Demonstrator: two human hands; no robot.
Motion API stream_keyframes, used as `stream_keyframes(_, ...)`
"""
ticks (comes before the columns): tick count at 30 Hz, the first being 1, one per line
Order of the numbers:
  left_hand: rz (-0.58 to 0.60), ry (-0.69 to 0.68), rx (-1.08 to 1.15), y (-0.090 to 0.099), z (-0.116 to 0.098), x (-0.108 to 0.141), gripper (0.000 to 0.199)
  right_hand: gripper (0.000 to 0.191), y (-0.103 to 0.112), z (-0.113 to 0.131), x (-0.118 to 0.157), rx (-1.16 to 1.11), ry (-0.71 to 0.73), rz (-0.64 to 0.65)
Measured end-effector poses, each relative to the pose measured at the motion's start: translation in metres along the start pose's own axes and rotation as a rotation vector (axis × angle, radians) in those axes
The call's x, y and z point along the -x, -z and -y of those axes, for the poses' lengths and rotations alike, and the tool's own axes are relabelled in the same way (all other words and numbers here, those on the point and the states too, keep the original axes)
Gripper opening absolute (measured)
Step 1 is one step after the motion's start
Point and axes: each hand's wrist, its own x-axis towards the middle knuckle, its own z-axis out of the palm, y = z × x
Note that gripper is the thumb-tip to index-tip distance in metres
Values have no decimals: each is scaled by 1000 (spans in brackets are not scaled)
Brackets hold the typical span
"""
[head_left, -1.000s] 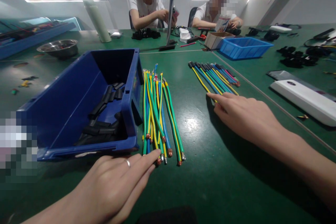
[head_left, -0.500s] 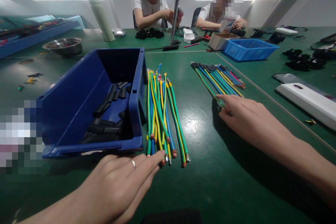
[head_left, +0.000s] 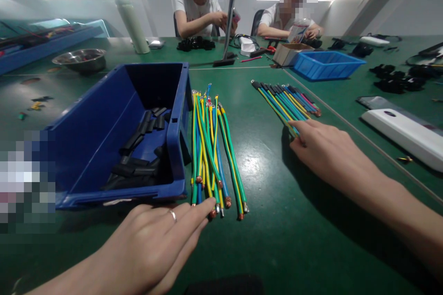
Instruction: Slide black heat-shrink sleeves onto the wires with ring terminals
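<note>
My left hand lies flat with fingers stretched, its fingertips at the lower ends of a loose pile of green, yellow and blue wires. My right hand is closed with thumb and finger on the lower end of a green-yellow wire. That wire lies at the left edge of a neat row of wires with black sleeves at their far ends. Left of the pile stands a dark blue bin with short black tubes inside.
Behind are a metal bowl, a light green bottle, a cardboard box and a light blue tray. A white device lies at the right. Two people sit across the table.
My right hand has moved slightly right with the wire's near end, bringing the wire closer against the row. My left hand remains by the pile.
</note>
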Motion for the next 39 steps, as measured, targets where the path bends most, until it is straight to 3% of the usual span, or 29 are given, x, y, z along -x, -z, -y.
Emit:
stream_keyframes(10, -1, -3, -8, 1, -1, 0, 30, 38, 9, 4, -2, -65, -68, 93)
stream_keyframes(18, -16, -9, -6, 0, 0, -3, 29, 43, 14, 11, -1, 44, -126, 138)
stream_keyframes(30, -5, -5, 6, 0, 0, -2, 29, 46, 6, 2, -2, 33, -56, 39)
stream_keyframes(35, -12, -8, -2, 1, -1, -1, 29, 46, 8, 3, -3, 19, -90, 42)
stream_keyframes(39, -11, -15, -23, 2, -2, -4, 28, 42, 12, 13, -2, -136, -21, -6)
